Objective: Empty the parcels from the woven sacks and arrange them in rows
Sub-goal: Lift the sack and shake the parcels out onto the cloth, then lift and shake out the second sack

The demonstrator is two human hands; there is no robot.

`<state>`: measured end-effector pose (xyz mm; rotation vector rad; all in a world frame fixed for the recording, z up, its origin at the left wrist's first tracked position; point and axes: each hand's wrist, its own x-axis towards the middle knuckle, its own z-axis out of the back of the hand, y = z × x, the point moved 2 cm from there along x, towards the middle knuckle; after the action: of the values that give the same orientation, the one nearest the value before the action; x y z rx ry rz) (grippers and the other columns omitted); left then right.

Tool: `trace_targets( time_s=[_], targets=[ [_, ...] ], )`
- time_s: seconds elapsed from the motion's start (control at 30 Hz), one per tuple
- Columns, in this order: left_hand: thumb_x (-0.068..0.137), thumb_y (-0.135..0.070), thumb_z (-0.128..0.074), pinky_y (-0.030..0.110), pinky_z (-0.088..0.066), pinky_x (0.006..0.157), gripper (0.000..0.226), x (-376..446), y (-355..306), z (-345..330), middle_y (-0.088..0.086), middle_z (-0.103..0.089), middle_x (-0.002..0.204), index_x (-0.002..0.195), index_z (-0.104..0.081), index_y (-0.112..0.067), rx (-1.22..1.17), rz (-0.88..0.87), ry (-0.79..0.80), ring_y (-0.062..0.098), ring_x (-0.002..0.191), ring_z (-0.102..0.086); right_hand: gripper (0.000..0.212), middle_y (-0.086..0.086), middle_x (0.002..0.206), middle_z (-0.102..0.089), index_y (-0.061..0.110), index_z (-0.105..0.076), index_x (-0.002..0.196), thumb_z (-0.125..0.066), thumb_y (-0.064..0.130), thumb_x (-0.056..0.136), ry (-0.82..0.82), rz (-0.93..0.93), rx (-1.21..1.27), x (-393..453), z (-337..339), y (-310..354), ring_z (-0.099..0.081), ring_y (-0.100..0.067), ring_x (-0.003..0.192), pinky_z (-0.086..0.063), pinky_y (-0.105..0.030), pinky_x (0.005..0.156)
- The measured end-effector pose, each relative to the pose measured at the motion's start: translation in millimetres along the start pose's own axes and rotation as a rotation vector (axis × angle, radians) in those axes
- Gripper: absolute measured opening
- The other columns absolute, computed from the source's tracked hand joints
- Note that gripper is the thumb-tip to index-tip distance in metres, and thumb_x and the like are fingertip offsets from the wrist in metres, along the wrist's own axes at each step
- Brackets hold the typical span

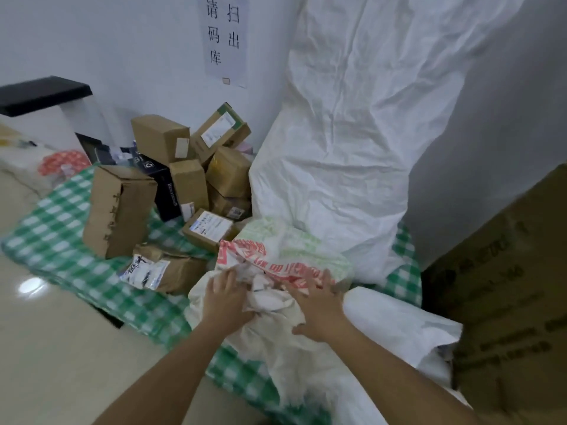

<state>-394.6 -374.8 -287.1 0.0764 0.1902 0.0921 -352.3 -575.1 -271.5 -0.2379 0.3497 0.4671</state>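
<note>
A crumpled white woven sack (285, 342) lies on the green checked sheet (61, 240) in front of me, its bunched mouth pointing away. My left hand (225, 297) grips the bunched fabric at the mouth. My right hand (317, 305) lies on the sack beside it, fingers spread toward a red-printed sack (270, 262). A tall white sack (352, 133) stands against the wall behind. Cardboard parcels (184, 179) are heaped on the sheet to the left, with a tall brown box (118, 210) and a soft brown packet (165, 268) nearest.
A big cardboard carton (506, 302) stands at the right. A paper notice (225, 38) hangs on the wall. A black shelf (40, 93) juts out at the far left above a red-patterned bag (63, 162). Pale tiled floor (61, 348) lies at the lower left.
</note>
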Motion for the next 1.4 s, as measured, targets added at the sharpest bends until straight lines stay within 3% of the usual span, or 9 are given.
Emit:
trace_targets(
  time_s=[0.13,0.3,0.47,0.63,0.87,1.03,1.17,1.3,1.4],
  targets=[
    [0.064,-0.071,-0.054,0.06,-0.048,0.088,0.079,-4.7,-2.3,-16.8,0.021,-0.058,0.126,0.116,-0.062,-0.013,-0.08,0.011,-0.035,0.041,0.117,-0.055,0.088,-0.006,0.161,0.017,0.047,0.004,0.15,-0.058,0.054,0.089,0.098,0.071,0.07,23.5,-27.2,-13.2,0.013,-0.049,0.143,-0.006,-0.071,0.108],
    [0.059,-0.046,-0.078,0.059,-0.018,0.112,0.101,-10.1,-31.4,-8.6,0.015,-0.021,0.155,0.146,-0.032,-0.023,0.034,-0.205,-0.291,0.038,0.141,-0.023,0.085,-0.01,0.161,0.008,0.038,-0.002,0.153,-0.058,0.05,0.089,0.134,0.07,0.041,40.8,-47.2,-7.4,0.002,-0.046,0.145,-0.013,-0.06,0.113],
    [0.059,-0.056,-0.079,0.059,0.0,0.115,0.111,23.4,-44.4,-1.6,0.013,-0.021,0.157,0.149,-0.028,-0.018,0.199,-0.32,-0.089,0.038,0.144,-0.018,0.073,-0.012,0.157,-0.015,0.034,-0.013,0.151,-0.054,0.046,0.091,0.112,0.144,0.072,50.6,-53.8,-9.0,-0.022,-0.04,0.139,-0.028,-0.056,0.108],
    [0.074,-0.059,-0.065,0.056,0.017,0.111,0.099,47.0,-39.1,-19.9,0.012,-0.02,0.156,0.152,-0.019,-0.019,0.216,-0.215,0.161,0.032,0.145,-0.013,0.085,0.0,0.162,-0.003,0.038,0.001,0.153,-0.056,0.043,0.091,0.138,0.253,0.149,42.2,-46.7,-22.8,-0.008,-0.038,0.146,-0.016,-0.056,0.115],
    [0.091,-0.048,-0.048,0.058,0.0,0.114,0.068,55.1,-46.1,-24.5,0.003,-0.043,0.146,0.15,-0.025,-0.024,0.208,-0.147,0.186,0.03,0.132,-0.04,0.085,-0.007,0.154,-0.023,0.03,-0.019,0.151,-0.064,0.052,0.083,0.069,0.307,0.109,35.7,-28.7,-13.7,-0.024,-0.033,0.14,-0.021,-0.055,0.112],
    [0.092,-0.033,-0.047,0.056,-0.01,0.113,0.034,43.6,-48.4,9.0,-0.008,-0.066,0.114,0.123,-0.06,-0.029,0.229,-0.199,0.103,0.024,0.118,-0.053,0.062,-0.01,0.142,-0.041,0.024,-0.03,0.145,-0.06,0.03,0.09,0.063,0.273,0.089,29.8,-11.8,-19.9,-0.043,-0.032,0.126,-0.035,-0.045,0.102],
    [0.09,-0.037,-0.048,0.044,-0.026,0.109,0.029,25.2,-51.9,27.8,-0.005,-0.063,0.116,0.113,-0.063,-0.027,0.244,-0.166,0.12,0.022,0.118,-0.051,0.051,-0.01,0.133,-0.046,0.023,-0.038,0.138,-0.058,0.023,0.092,-0.007,0.288,0.048,18.5,19.1,-15.3,-0.047,-0.031,0.12,-0.038,-0.042,0.096],
    [0.091,-0.046,-0.05,0.038,-0.032,0.104,0.037,12.3,-42.3,21.1,0.0,-0.059,0.123,0.119,-0.061,-0.023,0.165,-0.127,0.193,0.023,0.118,-0.05,0.085,-0.016,0.138,-0.04,0.02,-0.038,0.139,-0.078,0.044,0.069,-0.285,0.375,0.061,9.4,13.8,1.7,-0.038,-0.035,0.124,-0.039,-0.047,0.102],
    [0.088,-0.052,-0.052,0.035,-0.034,0.102,0.05,6.9,-35.6,10.1,0.004,-0.051,0.133,0.129,-0.054,-0.024,0.08,-0.167,0.236,0.024,0.122,-0.045,0.103,-0.018,0.16,-0.01,0.024,-0.004,0.154,-0.065,0.059,0.078,-0.254,0.399,0.087,17.5,-16.5,6.0,-0.011,-0.039,0.146,-0.011,-0.057,0.115]
  ],
)
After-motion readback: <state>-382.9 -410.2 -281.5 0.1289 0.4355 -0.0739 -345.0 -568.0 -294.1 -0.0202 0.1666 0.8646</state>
